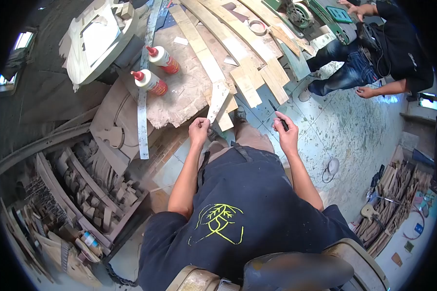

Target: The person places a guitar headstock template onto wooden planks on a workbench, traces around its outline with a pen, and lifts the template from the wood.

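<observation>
**Pale piece pinched at the workbench's near edge**

The left hand (199, 131) pinches the narrow tip of a pale tapered piece (219, 98) between thumb and fingers; its broader end lies over a wooden strip's end. The right hand (287, 130) grips a dark pen-like tool (273, 105), point outward. Long wooden strips (228, 46) project past the near edge of the workbench (185, 91). Toward its left edge stand two red-capped bottles (151, 82), beside a long speckled strip (142, 104). Farther off lie a tape roll (258, 27) and, rightward, a green machine (300, 14) near another person (395, 46).
</observation>
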Available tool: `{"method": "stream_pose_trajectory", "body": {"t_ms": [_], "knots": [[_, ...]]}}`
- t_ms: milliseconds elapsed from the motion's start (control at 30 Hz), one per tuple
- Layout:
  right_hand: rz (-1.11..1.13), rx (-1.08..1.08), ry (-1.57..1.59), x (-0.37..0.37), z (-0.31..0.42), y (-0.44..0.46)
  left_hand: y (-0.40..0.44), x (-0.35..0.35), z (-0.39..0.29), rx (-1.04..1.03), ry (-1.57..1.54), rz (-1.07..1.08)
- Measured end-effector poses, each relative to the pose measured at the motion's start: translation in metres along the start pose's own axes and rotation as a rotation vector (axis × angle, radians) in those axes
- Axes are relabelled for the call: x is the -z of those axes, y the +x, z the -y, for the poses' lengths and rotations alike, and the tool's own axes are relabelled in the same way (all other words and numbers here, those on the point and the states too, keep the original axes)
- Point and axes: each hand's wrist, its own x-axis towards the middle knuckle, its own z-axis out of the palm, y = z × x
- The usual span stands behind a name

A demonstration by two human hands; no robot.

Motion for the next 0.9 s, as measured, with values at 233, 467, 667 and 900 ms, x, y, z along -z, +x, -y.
{"method": "stream_pose_trajectory", "body": {"t_ms": [233,467,667,900], "knots": [[0.033,-0.022,0.044,-0.012,-0.001,0.011,0.006,-0.014,0.007,0.025,0.030,0.029],[0.071,0.002,-0.040,-0.012,-0.001,0.039,0.002,-0.020,0.005,0.074,0.094,0.004],[0.115,0.008,-0.079,-0.012,0.000,0.056,0.002,-0.025,0.001,0.088,0.144,-0.061],[0.157,-0.007,-0.094,-0.011,0.001,0.066,0.006,-0.028,-0.001,-0.123,0.501,-0.083]]}}
